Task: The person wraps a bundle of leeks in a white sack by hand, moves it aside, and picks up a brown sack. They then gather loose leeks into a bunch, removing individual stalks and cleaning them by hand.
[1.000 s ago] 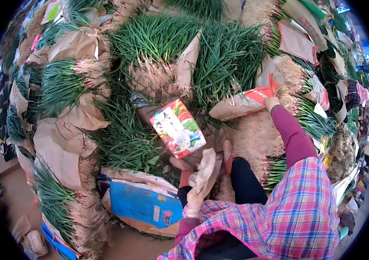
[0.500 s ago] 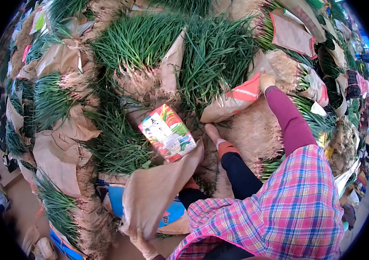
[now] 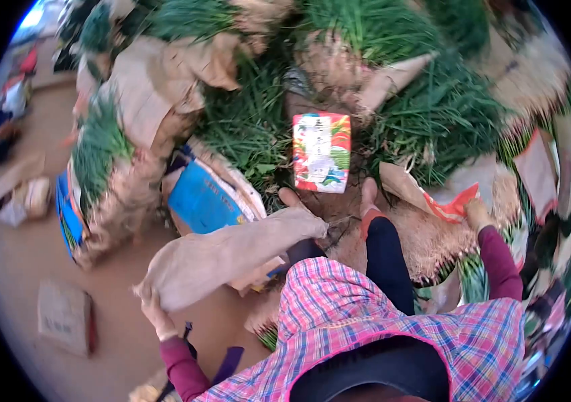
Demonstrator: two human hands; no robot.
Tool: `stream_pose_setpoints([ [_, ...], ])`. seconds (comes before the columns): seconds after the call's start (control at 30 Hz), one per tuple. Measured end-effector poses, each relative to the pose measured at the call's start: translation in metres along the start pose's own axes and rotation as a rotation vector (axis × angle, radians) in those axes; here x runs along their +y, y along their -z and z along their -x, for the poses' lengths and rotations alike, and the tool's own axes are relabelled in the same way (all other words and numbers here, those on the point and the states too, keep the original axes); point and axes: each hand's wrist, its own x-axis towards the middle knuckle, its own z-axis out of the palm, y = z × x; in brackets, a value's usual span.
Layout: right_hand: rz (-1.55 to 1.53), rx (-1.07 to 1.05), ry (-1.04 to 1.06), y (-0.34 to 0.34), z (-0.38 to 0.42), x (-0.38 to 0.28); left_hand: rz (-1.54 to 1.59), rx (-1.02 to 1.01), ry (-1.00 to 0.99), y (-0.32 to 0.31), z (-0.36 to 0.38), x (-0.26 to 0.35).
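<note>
My left hand (image 3: 158, 315) is closed on the lower left end of a long brown sheet (image 3: 228, 251), which is lifted and slants across my left side. On the right, my right hand (image 3: 478, 213) grips the corner of a brown and orange sheet (image 3: 443, 202) lying beside green onion leaves and over pale roots. A colourful printed box (image 3: 322, 153) rests between the two, just beyond my feet. Long green onions (image 3: 426, 127) with pale roots lie behind it.
A blue printed bag (image 3: 206, 199) lies left of my legs. More wrapped onions (image 3: 98, 144) are piled at the left, and a flat package (image 3: 64, 317) sits on the brown floor (image 3: 121, 295). Another person (image 3: 1, 137) is at the far left.
The view has turned left, showing more floor. My left hand has swung the brown sheet outward to the left, and its far end is lower. My right hand still holds the orange-edged sheet.
</note>
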Motion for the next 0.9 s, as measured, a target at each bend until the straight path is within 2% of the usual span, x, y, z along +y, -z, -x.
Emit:
stream_pose_setpoints([
  [0.07,0.12,-0.138,-0.08,0.024,-0.032,-0.034,0.019,0.046,-0.028,-0.007,0.0,0.008],
  [0.13,-0.232,-0.207,0.006,0.094,-0.065,-0.092,0.041,-0.08,-0.138,-0.02,0.018,0.052],
  [0.17,-0.522,0.026,0.221,0.158,-0.073,-0.13,0.045,-0.063,-0.116,-0.017,0.019,0.053],
  [0.2,-0.639,0.004,0.239,0.128,-0.096,-0.169,0.109,-0.06,-0.092,-0.012,0.02,0.05],
  [0.23,-0.835,0.103,0.372,0.191,-0.11,-0.217,0.173,-0.053,-0.074,0.001,0.02,0.048],
  [0.27,-0.873,-0.092,0.507,0.213,-0.138,-0.26,0.186,-0.031,-0.068,0.019,0.018,0.048],
  [0.3,-0.991,-0.178,0.504,0.229,-0.156,-0.306,0.2,0.044,-0.141,0.04,0.015,0.05],
  [0.33,-0.957,-0.095,0.637,0.256,-0.169,-0.352,0.2,0.122,-0.209,0.066,0.017,0.053],
  [0.43,-0.935,-0.005,0.829,0.298,-0.227,-0.479,0.295,0.147,-0.254,0.14,0.027,0.056],
  [0.47,-0.979,-0.068,0.869,0.326,-0.245,-0.515,0.291,0.178,-0.252,0.167,0.027,0.042],
  [0.5,-1.18,0.014,0.998,0.343,-0.267,-0.555,0.124,0.065,-0.254,0.204,0.027,0.019],
  [0.53,-1.387,-0.374,0.965,0.394,-0.274,-0.582,-0.044,-0.051,-0.244,0.245,0.031,-0.004],
  [0.57,-1.525,-0.465,1.005,0.427,-0.284,-0.615,-0.233,-0.011,-0.247,0.284,0.037,-0.043],
  [0.6,-1.348,-0.48,1.029,0.485,-0.274,-0.631,-0.225,0.011,-0.229,0.3,0.035,-0.052],
  [0.63,-1.276,-0.447,1.176,0.524,-0.267,-0.66,-0.115,0.172,-0.257,0.315,0.029,-0.054],
  [0.67,-1.039,-0.516,1.206,0.56,-0.256,-0.683,-0.006,0.337,-0.279,0.327,0.025,-0.053],
  [0.73,-0.903,-0.216,1.441,0.564,-0.253,-0.759,0.158,0.406,-0.268,0.339,0.008,-0.034],
  [0.77,-0.835,-0.143,1.48,0.565,-0.261,-0.797,-0.046,0.391,-0.357,0.343,-0.005,-0.027],
  [0.8,-0.773,-0.069,1.512,0.569,-0.272,-0.829,-0.039,0.409,-0.34,0.363,-0.015,-0.044],
  [0.87,-1.063,0.486,1.425,0.615,-0.289,-0.858,-0.234,0.227,-0.259,0.432,-0.035,-0.104],
  [0.9,-1.219,0.488,1.317,0.654,-0.291,-0.865,-0.245,0.258,-0.197,0.477,-0.037,-0.151],
])
